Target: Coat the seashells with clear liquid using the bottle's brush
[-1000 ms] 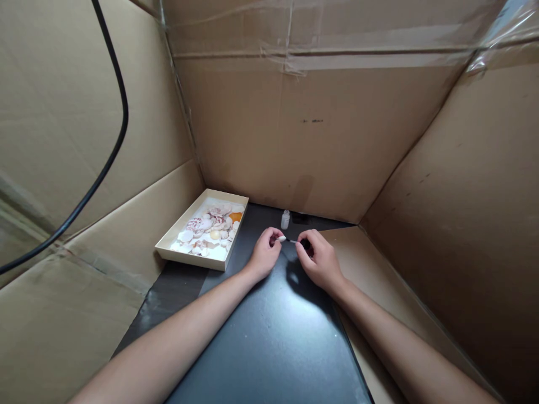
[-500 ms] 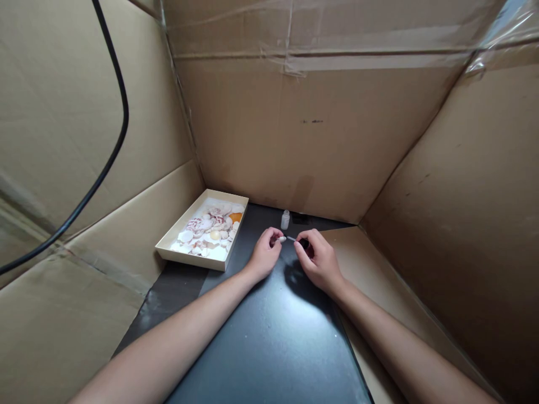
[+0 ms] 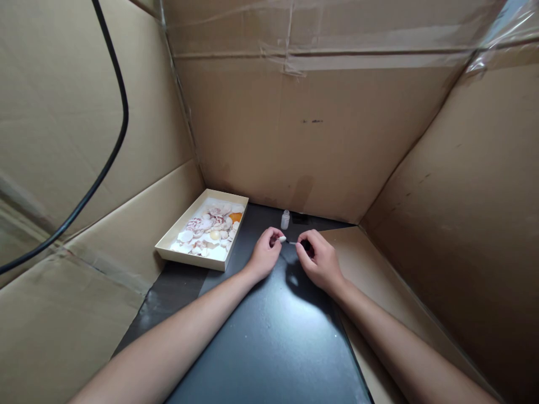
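At frame centre, the left hand [image 3: 266, 253] pinches a small white shell-like piece [image 3: 282, 239] between thumb and fingertips, while the right hand [image 3: 319, 259], fingers curled narrow, grips a thin-stemmed applicator [image 3: 292, 243] aimed at it. Beyond them, a small bottle [image 3: 285, 220] stands near the cardboard back wall [image 3: 269, 140]; the seashell tray [image 3: 191, 260] bounds the left, and black tabletop [image 3: 269, 342] spans between the forearms to the lower edge.

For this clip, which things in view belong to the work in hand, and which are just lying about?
In the work:
- white piece, in the left hand
- thin rod, in the right hand
- bottle, probably, standing just beyond the hands
- shells in their tray, perhaps

Lying about:
- black cable
- flat cardboard
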`<state>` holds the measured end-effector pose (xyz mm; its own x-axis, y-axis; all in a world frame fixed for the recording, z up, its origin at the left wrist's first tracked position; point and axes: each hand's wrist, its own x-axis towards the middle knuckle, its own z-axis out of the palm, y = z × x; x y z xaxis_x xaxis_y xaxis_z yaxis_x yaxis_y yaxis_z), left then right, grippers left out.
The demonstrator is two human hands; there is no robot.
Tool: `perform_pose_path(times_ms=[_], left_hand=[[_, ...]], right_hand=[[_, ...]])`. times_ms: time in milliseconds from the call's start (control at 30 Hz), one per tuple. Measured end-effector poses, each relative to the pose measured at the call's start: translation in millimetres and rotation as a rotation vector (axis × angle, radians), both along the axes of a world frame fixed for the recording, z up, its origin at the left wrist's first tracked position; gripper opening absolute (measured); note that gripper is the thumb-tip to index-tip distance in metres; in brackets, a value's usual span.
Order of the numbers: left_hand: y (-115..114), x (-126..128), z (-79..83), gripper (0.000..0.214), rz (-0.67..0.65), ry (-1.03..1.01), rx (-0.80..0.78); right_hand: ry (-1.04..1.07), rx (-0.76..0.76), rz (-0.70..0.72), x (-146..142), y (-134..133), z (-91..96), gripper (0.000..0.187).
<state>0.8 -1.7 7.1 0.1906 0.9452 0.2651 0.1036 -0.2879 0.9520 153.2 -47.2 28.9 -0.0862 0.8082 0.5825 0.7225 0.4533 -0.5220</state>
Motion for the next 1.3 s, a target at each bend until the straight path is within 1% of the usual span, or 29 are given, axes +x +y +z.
perform_pose_path(times_ms=[100,233,400,533,667,833,967,1133,1300], left_hand=[[-0.3,0.3,0.5,0.006,0.0,-0.007,-0.005],[-0.4,0.2,1.6,0.005,-0.005,-0.012,-0.014],[0.1,0.3,0.3,0.003,-0.009,-0.024,-0.012],[-0.2,0.5,0.7,0.004,-0.012,-0.026,-0.017],[-1.2,0.4,2.8,0.005,-0.011,-0.033,-0.035],[-1.0,0.3,3.2,0.006,-0.012,-0.029,-0.039],[-0.5,0.6,2.4,0.004,-0.004,-0.032,-0.037],[-0.6,0.8,2.0,0.004,-0.011,-0.032,-0.038],[-0.8,0.4,2.0,0.004,-0.014,-0.036,-0.042]], right_hand=[[0.026,0.023,0.0,-0.2,-0.1,0.2,0.007],[-0.006,-0.01,-0.004,-0.5,-0.4,0.9,0.006],[0.021,0.022,0.016,-0.3,-0.7,1.6,0.007],[-0.004,-0.009,0.011,-0.2,-0.5,0.9,0.007],[0.017,0.012,0.015,-0.3,-0.1,0.2,0.009],[-0.009,-0.02,-0.016,0.1,0.2,0.1,0.007],[0.028,0.006,-0.005,-0.3,-0.4,0.6,0.008],[0.001,-0.026,-0.012,-0.2,0.0,-0.2,0.006],[0.023,0.005,0.006,0.2,0.5,-0.7,0.008]])
